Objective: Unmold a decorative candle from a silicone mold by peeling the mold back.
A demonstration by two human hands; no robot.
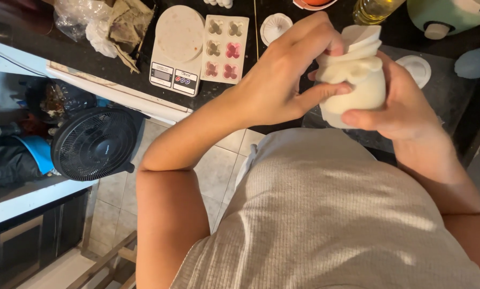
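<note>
Both hands hold one thing over the dark countertop (117,72): a white cloth bundle (352,88), rounded at its body and gathered into folds at its top. The bundle is in the air, in the right part of the scene, just in front of the person's chest.

The left hand (283,75) comes from the left side and is closed around the gathered neck of the bundle; its thumb presses on the front of the cloth and its fingers curl over the top folds. The right hand (403,104) is closed around the body of the bundle from the right and from below, its thumb lying along the lower edge. What is inside the cloth is hidden.

On the countertop, to the left of the hands, a white kitchen scale (177,48) with a round plate stands. Just beside it on the right lies a white mould tray (225,48) with flower-shaped cavities, some of them pink. A small round white lid (275,27) lies farther, near the left hand. Another round white lid (417,69) lies just to the right of the bundle. At the far edge a bottle of yellow oil (376,9) stands, and to its right a pale green appliance (454,15).

On the tiled floor at the left a black fan (95,143) stands.
</note>
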